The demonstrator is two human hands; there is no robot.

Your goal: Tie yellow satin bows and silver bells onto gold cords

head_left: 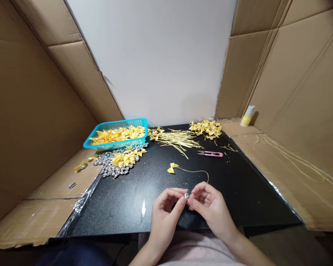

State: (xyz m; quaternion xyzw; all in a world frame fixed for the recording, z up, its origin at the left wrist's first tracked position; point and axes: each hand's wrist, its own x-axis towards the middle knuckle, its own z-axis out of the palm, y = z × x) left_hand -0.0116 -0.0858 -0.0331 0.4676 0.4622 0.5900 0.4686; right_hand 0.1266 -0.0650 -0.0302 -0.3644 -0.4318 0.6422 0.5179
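Note:
Between the fingertips of my left hand (168,207) is a small silver bell or bead (186,195), pinched near the table's front edge. My right hand (211,205) is closed in a pinch right beside it, its fingertips at the end of a thin yellow cord (201,171). That cord curves back across the black table to a yellow ribbon bow (172,168), which lies just beyond my hands. Exactly how the cord meets the silver piece is hidden by my fingers.
A blue basket (87,145) of yellow bows stands back left, with silver beads (108,170) and loose bows (124,159) before it. Cut yellow cords (177,139), pink thread snips (211,153) and a bow pile (207,128) lie behind. A thread spool (247,115) stands right, near cardboard walls.

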